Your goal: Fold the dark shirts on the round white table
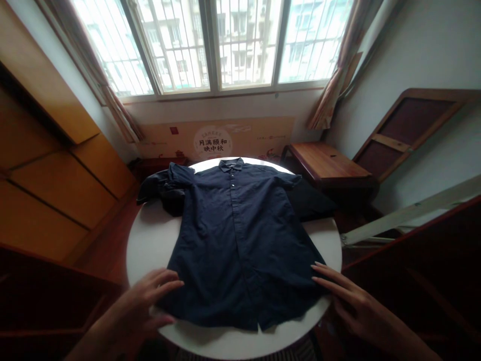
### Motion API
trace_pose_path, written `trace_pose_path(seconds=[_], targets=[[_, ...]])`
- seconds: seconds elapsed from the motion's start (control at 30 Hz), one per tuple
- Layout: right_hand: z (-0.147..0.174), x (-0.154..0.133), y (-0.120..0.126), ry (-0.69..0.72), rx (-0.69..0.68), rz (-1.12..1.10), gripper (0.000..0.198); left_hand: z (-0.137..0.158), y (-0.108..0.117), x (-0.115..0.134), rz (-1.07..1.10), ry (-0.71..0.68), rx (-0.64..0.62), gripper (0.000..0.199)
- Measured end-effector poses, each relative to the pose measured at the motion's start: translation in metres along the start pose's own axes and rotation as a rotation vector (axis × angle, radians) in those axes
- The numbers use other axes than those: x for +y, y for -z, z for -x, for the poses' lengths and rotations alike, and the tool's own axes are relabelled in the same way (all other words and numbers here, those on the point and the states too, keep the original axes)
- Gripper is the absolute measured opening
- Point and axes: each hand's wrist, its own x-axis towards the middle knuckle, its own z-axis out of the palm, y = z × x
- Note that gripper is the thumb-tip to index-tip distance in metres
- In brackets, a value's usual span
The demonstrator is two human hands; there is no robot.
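Observation:
A dark navy button-up shirt [233,240] lies front side up, spread over a round white table [145,245]. Its collar is at the far side and its hem towards me. My left hand [156,296] is at the shirt's lower left corner, with fingers reaching over the cloth and the thumb apart, near the hem. At the lower right edge, my right hand [347,296] has its fingers stretched out, the tips touching the cloth. Its thumb is hard to see in the shadow.
Dark cloth [173,198] lies under the left sleeve, and more dark cloth [310,198] under the right one. A wooden side table [330,160] stands behind at right. Wooden cabinets [56,190] line the left, and a printed banner [244,138] is below the window.

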Motion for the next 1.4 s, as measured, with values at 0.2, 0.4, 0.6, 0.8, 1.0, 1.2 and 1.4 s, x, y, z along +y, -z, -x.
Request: trace_pose_path(seconds=[0.2, 0.4, 0.6, 0.8, 1.0, 1.2, 1.4], targets=[[-0.005, 0.014, 0.000, 0.136, 0.199, 0.168, 0.052, 0.032, -0.027, -0.001, -0.143, -0.038, 0.247, 0.047], [-0.018, -0.022, 0.010, 0.288, 0.304, 0.216, 0.046, 0.020, -0.024, -0.009, -0.148, -0.058, 0.240, 0.043], [-0.023, -0.020, -0.001, -0.073, 0.516, 0.181, 0.041, 0.017, -0.035, -0.005, 0.041, 0.584, 0.253, 0.048], [-0.021, -0.015, -0.001, -0.123, 0.415, 0.113, 0.055, 0.024, -0.025, 0.017, 0.196, 0.725, 0.215, 0.033], [-0.002, -0.019, 0.015, 0.002, 0.440, 0.251, 0.059, 0.048, -0.026, 0.015, 0.115, 0.643, 0.261, 0.021], [-0.008, -0.044, 0.000, 0.300, 0.307, 0.543, 0.049, 0.033, -0.029, 0.023, -0.202, 0.106, 0.384, 0.043], [-0.016, -0.075, -0.007, 0.590, 0.093, 0.405, 0.035, 0.013, -0.024, 0.030, -0.116, -0.228, 0.270, 0.039]])
